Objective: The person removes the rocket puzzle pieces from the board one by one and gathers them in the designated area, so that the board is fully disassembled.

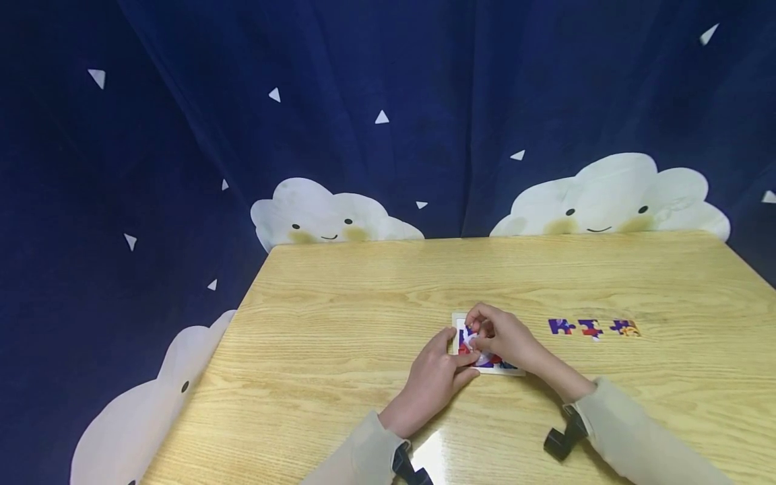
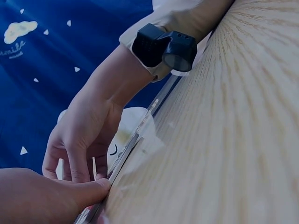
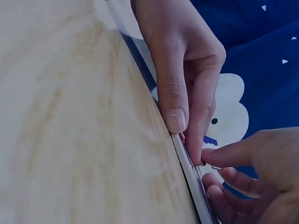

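A small jigsaw puzzle board (image 1: 500,371) with a pale border and a purple, red and white picture lies on the table. My left hand (image 1: 432,378) holds the board at its near left corner, the thumb along the near edge and a finger over the picture. Above the board's left part, my right hand (image 1: 506,339) pinches a jigsaw piece, mostly covered by the fingers. The right wrist view shows the right hand (image 3: 266,168) close to the left hand (image 3: 180,60), its fingertips just over the board (image 3: 191,182). How the piece sits against the picture is hidden.
To the right of the board, three loose jigsaw pieces lie in a row: a purple one (image 1: 560,327), a red and purple one (image 1: 589,328) and a purple and orange one (image 1: 625,328). The wooden table (image 1: 339,303) ends at a dark blue curtain (image 1: 339,81).
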`<state>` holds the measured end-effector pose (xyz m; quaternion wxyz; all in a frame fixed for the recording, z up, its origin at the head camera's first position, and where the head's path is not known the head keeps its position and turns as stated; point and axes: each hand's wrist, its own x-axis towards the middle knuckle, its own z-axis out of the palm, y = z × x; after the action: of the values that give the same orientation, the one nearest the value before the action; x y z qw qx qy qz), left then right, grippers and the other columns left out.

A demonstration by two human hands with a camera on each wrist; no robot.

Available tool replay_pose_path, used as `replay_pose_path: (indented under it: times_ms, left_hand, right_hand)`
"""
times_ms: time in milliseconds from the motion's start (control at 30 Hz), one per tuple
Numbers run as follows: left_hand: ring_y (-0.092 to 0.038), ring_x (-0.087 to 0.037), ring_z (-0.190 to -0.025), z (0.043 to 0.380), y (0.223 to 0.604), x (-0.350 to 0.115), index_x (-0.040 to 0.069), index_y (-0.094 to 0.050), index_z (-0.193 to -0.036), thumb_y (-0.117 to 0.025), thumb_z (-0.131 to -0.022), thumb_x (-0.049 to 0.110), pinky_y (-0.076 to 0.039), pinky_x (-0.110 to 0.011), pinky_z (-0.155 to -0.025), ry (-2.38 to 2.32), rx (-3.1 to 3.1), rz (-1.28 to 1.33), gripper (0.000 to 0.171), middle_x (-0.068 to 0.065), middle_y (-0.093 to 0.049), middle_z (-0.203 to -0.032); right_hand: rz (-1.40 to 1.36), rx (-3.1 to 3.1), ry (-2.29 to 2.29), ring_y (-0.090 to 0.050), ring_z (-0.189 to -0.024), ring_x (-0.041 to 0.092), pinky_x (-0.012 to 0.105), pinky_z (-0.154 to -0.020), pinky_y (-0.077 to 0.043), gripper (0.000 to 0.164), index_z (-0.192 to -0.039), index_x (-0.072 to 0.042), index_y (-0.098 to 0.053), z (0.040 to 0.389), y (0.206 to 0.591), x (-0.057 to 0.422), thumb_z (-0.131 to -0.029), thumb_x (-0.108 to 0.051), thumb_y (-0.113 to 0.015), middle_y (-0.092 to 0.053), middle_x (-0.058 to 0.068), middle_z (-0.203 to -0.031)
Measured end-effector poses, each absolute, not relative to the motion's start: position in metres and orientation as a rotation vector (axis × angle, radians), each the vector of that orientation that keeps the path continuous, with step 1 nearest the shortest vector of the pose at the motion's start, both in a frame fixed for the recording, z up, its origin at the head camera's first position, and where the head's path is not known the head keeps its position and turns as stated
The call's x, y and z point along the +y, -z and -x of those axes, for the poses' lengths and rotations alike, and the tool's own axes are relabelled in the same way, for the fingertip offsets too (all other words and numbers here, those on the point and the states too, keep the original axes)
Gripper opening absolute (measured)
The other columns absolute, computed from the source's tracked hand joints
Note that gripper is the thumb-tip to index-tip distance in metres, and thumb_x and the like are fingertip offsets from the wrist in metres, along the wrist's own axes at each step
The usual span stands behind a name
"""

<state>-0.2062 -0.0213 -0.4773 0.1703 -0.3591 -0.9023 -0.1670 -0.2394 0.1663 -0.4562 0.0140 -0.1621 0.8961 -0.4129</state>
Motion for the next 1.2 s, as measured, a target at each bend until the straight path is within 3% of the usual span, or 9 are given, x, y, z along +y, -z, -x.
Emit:
replay_pose_path:
  times_ms: [300,700,933,1200]
  left_hand:
    - [-0.059,-0.028,-0.123,0.206,0.478,-0.021,0.023,-0.076,-0.111,-0.068,-0.089,0.039,-0.05,-0.037,-0.103,0.476,-2.558,1.029,0.028,-0.019,-0.063,-0.128]
    - [-0.06,-0.027,-0.122,0.206,0.478,-0.022,0.025,-0.075,-0.112,-0.069,-0.089,0.039,-0.051,-0.036,-0.101,0.465,-2.54,1.024,0.028,-0.019,-0.063,-0.128]
    - [-0.06,-0.027,-0.122,0.205,0.477,-0.021,0.025,-0.074,-0.114,-0.068,-0.089,0.04,-0.05,-0.036,-0.102,0.474,-2.55,1.024,0.03,-0.02,-0.062,-0.13]
    - [-0.06,-0.027,-0.121,0.205,0.477,-0.021,0.026,-0.074,-0.115,-0.068,-0.089,0.04,-0.05,-0.036,-0.102,0.458,-2.547,1.022,0.03,-0.02,-0.062,-0.129]
  right_hand:
    - [0.625,2.834,1.368,-0.055,-0.069,0.004,0.019,-0.059,-0.048,0.026,-0.097,-0.01,-0.059,0.237,0.46,0.165,-0.081,0.007,-0.072,-0.059,0.004,-0.085]
    - [0.54,2.655,1.499,-0.058,-0.068,0.007,0.02,-0.054,-0.05,0.024,-0.102,-0.008,-0.06,0.24,0.462,0.17,-0.085,0.006,-0.068,-0.06,0.011,-0.09]
    - [0.435,2.558,1.547,-0.063,-0.083,0.017,0.021,-0.064,-0.054,0.025,-0.112,-0.006,-0.06,0.241,0.458,0.176,-0.088,0.0,-0.067,-0.059,0.014,-0.1]
    - [0.39,2.529,1.55,-0.062,-0.082,0.018,0.02,-0.066,-0.053,0.025,-0.113,-0.006,-0.06,0.242,0.456,0.178,-0.09,-0.004,-0.067,-0.059,0.014,-0.1]
